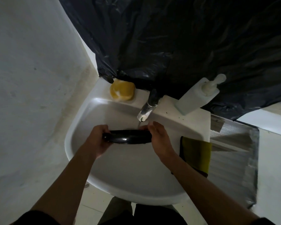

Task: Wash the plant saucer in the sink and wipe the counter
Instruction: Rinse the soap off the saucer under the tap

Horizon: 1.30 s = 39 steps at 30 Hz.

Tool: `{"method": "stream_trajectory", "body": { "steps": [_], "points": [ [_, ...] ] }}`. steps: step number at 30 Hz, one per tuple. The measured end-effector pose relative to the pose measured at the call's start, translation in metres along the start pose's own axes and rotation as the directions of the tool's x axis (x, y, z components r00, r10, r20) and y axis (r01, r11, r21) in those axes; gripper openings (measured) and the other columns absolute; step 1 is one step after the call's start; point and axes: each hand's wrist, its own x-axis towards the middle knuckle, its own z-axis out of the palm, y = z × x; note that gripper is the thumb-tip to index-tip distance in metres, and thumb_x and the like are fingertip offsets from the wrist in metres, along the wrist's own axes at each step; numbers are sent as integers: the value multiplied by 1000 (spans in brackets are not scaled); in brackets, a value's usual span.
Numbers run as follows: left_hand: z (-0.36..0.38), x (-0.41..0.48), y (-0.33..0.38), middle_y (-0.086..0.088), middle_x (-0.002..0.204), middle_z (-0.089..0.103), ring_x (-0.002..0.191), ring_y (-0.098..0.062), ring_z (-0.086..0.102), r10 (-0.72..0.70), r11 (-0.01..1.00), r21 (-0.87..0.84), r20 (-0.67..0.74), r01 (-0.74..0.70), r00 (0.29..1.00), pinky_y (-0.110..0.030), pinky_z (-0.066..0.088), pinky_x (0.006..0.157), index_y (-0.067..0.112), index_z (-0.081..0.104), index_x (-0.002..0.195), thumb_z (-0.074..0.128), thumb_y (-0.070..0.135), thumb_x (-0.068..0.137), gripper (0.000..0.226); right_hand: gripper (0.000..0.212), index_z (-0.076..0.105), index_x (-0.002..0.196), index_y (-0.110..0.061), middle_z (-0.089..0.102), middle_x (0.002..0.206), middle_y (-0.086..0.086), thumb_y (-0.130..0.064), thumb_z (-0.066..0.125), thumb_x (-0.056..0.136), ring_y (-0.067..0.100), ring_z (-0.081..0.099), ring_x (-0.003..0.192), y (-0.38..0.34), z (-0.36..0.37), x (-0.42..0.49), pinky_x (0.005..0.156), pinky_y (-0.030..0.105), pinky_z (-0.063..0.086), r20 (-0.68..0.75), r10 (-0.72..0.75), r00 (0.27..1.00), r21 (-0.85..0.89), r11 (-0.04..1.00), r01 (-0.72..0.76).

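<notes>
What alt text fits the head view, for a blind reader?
A person holds a black saucer tilted over a white sink below the tap, left hand gripping one edge, right hand resting against the other. A yellow sponge and a soap bottle stand on the back ledge; a green cloth lies at the sink's right.

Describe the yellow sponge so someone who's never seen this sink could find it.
Start at the white sink and follow its back rim left from the tap. The sponge sits on the far left corner, just under the black plastic sheet. It is the only yellow, rounded lump; the soap bottle right of the tap is tall and pale.
</notes>
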Motion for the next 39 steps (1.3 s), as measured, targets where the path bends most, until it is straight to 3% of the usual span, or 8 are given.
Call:
{"method": "stream_trajectory", "body": {
  "steps": [2,4,7,13,19,24,30,39],
  "points": [
    [-3,9,-5,-9,73,35,70,-27,37,15,1000,7,88,-15,996,-25,35,62,10,43,63,42,-4,55,16,29,71,119,-22,43,148,7,-14,51,100,15,45,135,3,-1,3,86,10,39,43,76,996,-77,994,-72],
    [-8,12,-9,-9,68,37,67,-29,39,21,999,22,146,-24,989,-22,35,49,5,44,57,42,-2,42,17,50,65,127,-26,50,140,11,0,54,86,24,55,125,13,-4,8,82,15,45,54,78,995,-131,989,-71],
    [-4,6,-9,-10,63,54,55,-23,54,44,995,81,146,-56,988,-17,38,42,-6,62,93,29,-9,46,57,63,55,139,-20,60,132,1,7,54,82,14,58,121,18,-10,7,89,11,45,106,7,994,-223,975,17],
    [-1,11,-29,-12,109,68,88,-27,68,74,997,-3,130,-75,989,-36,55,71,18,52,121,57,8,100,24,67,31,154,-12,36,143,20,-1,53,92,36,44,129,37,-13,2,108,34,40,93,-113,989,-499,854,145],
    [5,4,-43,-10,119,76,109,-25,74,183,979,67,147,-194,972,-36,57,89,14,69,125,49,47,104,43,76,11,159,-14,11,163,22,-60,26,101,42,13,150,40,19,13,118,60,20,50,-107,993,-887,452,93],
    [7,-1,-46,-9,118,77,112,-26,72,252,963,63,117,-260,961,-43,55,101,17,73,117,49,46,103,40,75,-12,160,-24,-18,166,15,-65,4,99,36,-25,151,44,60,6,116,66,-16,129,-81,988,-862,484,152],
    [2,3,-42,0,128,73,122,-17,67,266,958,62,155,-278,951,-41,49,111,21,66,133,43,46,106,43,65,-14,159,-22,-19,168,2,-43,16,106,26,-21,153,22,92,2,122,59,-7,344,-143,928,-737,572,361],
    [-13,8,-38,0,124,74,117,-20,70,363,932,15,5,-363,932,-42,55,102,29,68,130,43,49,107,39,51,11,161,-30,10,168,-13,-30,17,110,0,-5,153,31,63,-40,125,28,-4,753,-152,640,-338,745,575]
  ]
}}
